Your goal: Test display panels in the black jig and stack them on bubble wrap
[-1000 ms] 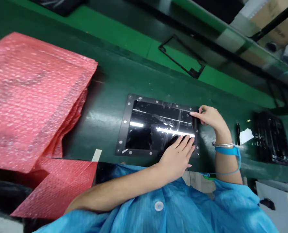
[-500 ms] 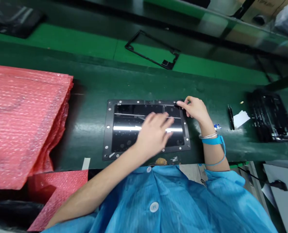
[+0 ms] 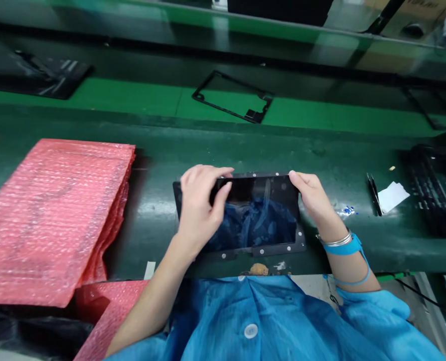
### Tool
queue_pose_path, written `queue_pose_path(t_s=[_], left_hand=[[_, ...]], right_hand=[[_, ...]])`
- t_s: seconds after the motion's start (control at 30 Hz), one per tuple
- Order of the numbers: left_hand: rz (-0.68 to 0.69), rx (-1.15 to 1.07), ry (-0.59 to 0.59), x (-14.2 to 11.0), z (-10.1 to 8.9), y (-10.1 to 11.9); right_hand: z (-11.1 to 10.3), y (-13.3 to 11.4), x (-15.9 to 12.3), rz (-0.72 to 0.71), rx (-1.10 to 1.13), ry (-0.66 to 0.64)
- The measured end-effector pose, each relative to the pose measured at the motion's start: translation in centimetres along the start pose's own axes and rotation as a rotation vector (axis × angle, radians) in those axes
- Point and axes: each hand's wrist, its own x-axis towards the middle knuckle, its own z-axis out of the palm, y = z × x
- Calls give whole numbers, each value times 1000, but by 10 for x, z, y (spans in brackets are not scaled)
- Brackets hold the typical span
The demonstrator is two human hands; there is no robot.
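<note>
A glossy black screen [image 3: 268, 220] is tilted up at its far edge and reflects my blue clothing. Behind and beneath it shows a black frame [image 3: 300, 241] with round silvery dots along its border. At the screen's upper left edge, my left hand [image 3: 202, 200] is curled, thumb in front and fingers over the edge. My right hand [image 3: 311, 193] pinches the far right corner, its thumb on the face and its other fingers hidden behind. A blue strap [image 3: 343, 246] and metal bangles circle my right wrist.
Red bubble-wrap bags [image 3: 57, 215] are stacked on the left of the green bench [image 3: 158, 150]. Black tweezers [image 3: 374, 194], white paper [image 3: 393, 196] and blue bits [image 3: 347, 210] lie right. A thin black bracket [image 3: 232, 95] lies behind; dark parts [image 3: 439, 190] sit far right.
My left hand has gone from the screen's near side, across its face, to its upper left edge. The screen, flat before, now tilts up. My right hand stays at its far right corner.
</note>
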Motion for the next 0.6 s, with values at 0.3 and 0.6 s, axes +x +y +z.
queue_pose_path(t_s=[0.3,0.6], left_hand=[[-796,-746,258,-14,-16,-43],[-839,-847,588,32,-26,-62]], right_hand=[[9,-15,-11,73,154,64],[4,-18,-16,144,278,-184]])
